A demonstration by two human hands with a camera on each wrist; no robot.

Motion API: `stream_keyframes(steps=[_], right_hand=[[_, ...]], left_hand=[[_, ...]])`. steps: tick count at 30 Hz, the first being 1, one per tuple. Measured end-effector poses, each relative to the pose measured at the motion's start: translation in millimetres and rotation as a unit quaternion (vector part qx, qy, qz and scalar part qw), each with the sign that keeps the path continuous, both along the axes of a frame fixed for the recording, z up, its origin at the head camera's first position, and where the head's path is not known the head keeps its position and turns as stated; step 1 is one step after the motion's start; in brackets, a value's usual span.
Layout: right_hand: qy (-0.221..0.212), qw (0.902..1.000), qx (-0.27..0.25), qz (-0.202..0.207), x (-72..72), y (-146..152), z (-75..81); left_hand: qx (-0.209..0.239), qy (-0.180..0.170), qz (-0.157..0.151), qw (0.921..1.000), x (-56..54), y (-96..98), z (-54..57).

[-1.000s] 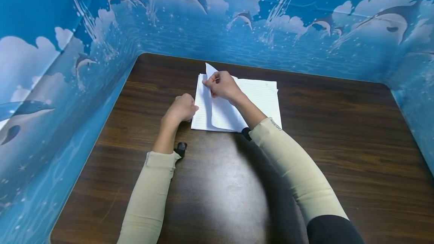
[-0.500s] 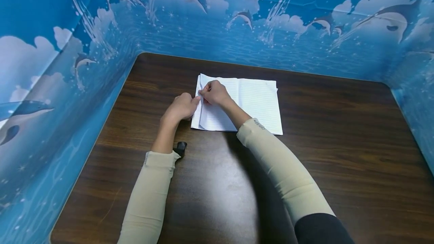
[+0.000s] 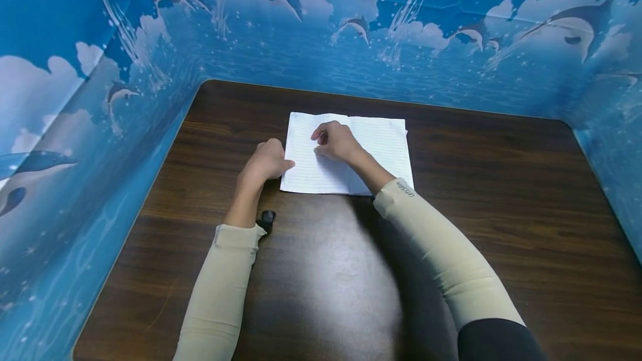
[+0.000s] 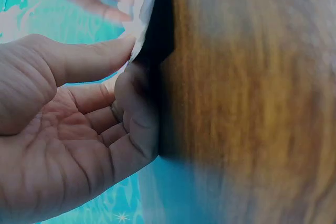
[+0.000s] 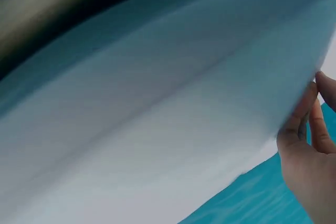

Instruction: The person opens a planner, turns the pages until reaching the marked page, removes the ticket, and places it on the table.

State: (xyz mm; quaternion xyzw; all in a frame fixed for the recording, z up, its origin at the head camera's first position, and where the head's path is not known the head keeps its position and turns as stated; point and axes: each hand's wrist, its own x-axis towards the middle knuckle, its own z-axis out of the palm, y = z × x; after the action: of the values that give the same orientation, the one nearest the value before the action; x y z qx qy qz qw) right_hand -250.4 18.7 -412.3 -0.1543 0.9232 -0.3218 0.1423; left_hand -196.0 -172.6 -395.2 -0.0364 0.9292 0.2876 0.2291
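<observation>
An open lined notebook [image 3: 377,144] lies on the brown table, both visible pages nearly flat. My left hand [image 3: 266,160] grips its left edge. In the left wrist view, the thumb lies on the paper edge [image 4: 149,3] and the curled fingers of the left hand [image 4: 79,108] meet it from below. Over the left page hovers my right hand [image 3: 338,142], thumb and forefinger apart, with no sheet visible between them. The right wrist view shows blurred notebook pages [image 5: 136,135] and a hand [image 5: 304,161] at the right edge; whose it is I cannot tell.
The dark wood table [image 3: 501,194] extends to both sides and towards the body. A blue curtain [image 3: 301,54] printed with dolphins surrounds its back and sides. Black wrist straps show beneath the cream sleeves [image 3: 215,294].
The right hand carried a sheet leftwards and laid it down at the left edge. It has since let go and drawn back right. The left hand stays at the notebook's edge.
</observation>
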Motion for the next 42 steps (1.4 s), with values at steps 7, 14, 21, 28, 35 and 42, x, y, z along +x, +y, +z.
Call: stream_keyframes(steps=[7, 14, 21, 28, 35, 42], right_hand=[[0.000, 0.9966, -0.031, -0.077, -7.5, 67, -8.3], [0.009, 0.9910, -0.004, -0.134, -3.9, 122, -13.1], [0.003, 0.9885, 0.080, -0.128, 1.5, 161, -10.4], [-0.018, 0.9853, 0.136, -0.102, 6.8, 163, -1.2], [-0.006, 0.9813, 0.145, -0.126, 10.1, 158, 1.7], [-0.023, 0.9844, 0.099, -0.144, 12.2, 160, -3.2]], left_hand=[[0.002, 0.000, 0.002, 1.0000, -0.6, 2.4, -2.4], [-0.002, 0.003, -0.004, 1.0000, -0.1, 1.6, -3.2], [0.004, 0.006, -0.007, 0.9999, -1.2, 0.8, -3.8], [0.011, 0.008, -0.011, 0.9998, 0.6, 0.1, -3.8], [0.009, 0.005, -0.009, 0.9999, 1.5, 0.9, -3.2], [0.010, 0.006, -0.006, 0.9999, 1.9, 1.0, -3.8]])
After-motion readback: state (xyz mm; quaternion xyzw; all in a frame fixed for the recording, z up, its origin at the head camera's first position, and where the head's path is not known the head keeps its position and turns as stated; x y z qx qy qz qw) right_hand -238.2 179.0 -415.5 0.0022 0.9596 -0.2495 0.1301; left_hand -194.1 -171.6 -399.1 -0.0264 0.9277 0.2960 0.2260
